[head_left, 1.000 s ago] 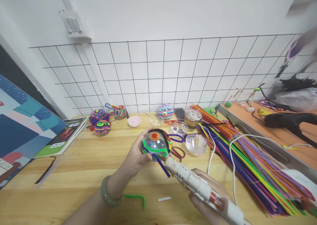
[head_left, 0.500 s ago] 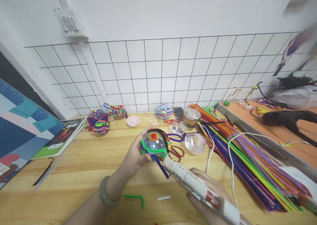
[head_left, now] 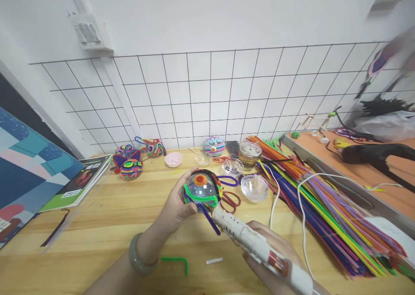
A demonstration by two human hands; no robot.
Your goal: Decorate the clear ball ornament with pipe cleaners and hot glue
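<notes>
In my left hand [head_left: 179, 204] is a clear plastic ball [head_left: 207, 190], partly covered with coloured pipe cleaners. An orange-red spiral disc [head_left: 200, 180] sits on its upper face, and a green pipe cleaner [head_left: 202, 198] curves across its lower front. A purple pipe cleaner [head_left: 211, 221] sticks out below the ball. My right hand [head_left: 272, 247] is wrapped round a white hot glue gun [head_left: 246, 234]. The gun's nozzle points at the ball's lower right edge; whether the tip touches is hidden. Brown-handled scissors [head_left: 231, 201] lie behind the ball.
Bundles of pipe cleaners [head_left: 330, 208] and a white cord [head_left: 303, 217] lie on the right. Clear plastic cups [head_left: 254, 187], a pink bowl [head_left: 173, 159] and finished pipe-cleaner balls [head_left: 131, 169] stand along the back. A bent green piece [head_left: 177, 259] and a white strip [head_left: 214, 261] lie in front.
The view has shifted slightly. Both hands keep their hold, and the glue gun's nozzle stays at the ball's lower right edge.
</notes>
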